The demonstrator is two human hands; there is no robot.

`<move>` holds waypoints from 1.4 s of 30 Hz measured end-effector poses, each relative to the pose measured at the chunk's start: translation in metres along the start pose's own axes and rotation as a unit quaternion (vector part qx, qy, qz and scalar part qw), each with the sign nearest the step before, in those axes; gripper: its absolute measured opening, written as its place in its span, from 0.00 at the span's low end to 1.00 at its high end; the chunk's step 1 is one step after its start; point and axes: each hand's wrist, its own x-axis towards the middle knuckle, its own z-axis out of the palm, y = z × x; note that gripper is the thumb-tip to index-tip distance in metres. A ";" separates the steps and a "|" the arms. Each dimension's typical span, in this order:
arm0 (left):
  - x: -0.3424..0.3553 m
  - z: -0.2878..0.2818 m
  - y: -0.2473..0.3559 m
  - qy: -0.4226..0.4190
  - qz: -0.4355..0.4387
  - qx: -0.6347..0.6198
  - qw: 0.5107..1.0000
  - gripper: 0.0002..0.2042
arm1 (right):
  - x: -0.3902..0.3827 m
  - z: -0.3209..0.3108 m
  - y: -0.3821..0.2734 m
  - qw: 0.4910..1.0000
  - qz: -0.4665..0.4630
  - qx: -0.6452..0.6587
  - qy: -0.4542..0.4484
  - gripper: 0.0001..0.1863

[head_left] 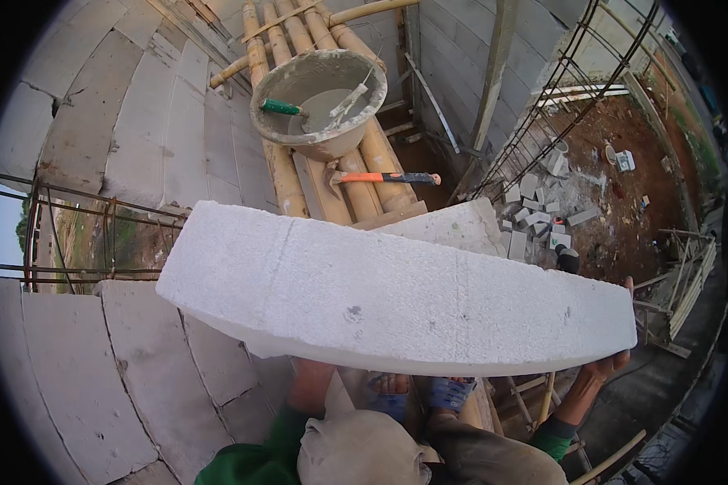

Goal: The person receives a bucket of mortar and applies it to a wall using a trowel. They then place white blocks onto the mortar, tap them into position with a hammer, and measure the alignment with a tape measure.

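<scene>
A long, pale aerated concrete block [404, 291] spans the middle of the view, its right end tilted lower. At that right end, my right hand [611, 365] grips the block, with fingertips showing at the edge and the palm below. My left hand [311, 378] meets the underside left of centre; its fingers are hidden behind the block. Beyond the block, a claw hammer [384, 177] with an orange and black handle lies on bamboo poles [376, 153]. A mortar-coated bucket [319, 145] stands there too, holding grey mortar and a green-handled tool [281, 107].
Block walls [141, 121] rise at the left, with a rebar cage [73, 230] crossing a gap. Another block [453, 226] lies just behind the held one. Far below right, broken blocks [534, 214] litter the ground beside upright rebar [570, 73]. My sandalled feet [451, 392] are underneath.
</scene>
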 end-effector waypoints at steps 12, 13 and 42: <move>-0.094 -0.006 0.088 0.344 0.275 0.203 0.875 0.29 | 0.090 0.146 0.116 0.965 0.169 -0.052 -0.196 0.65; -0.092 -0.004 0.092 0.347 0.278 0.216 0.869 0.29 | 0.087 0.147 0.119 0.968 0.168 -0.061 -0.179 0.64; -0.050 0.056 0.116 0.440 0.282 0.582 0.623 0.28 | 0.155 0.160 0.131 0.948 0.123 -0.160 -0.246 0.37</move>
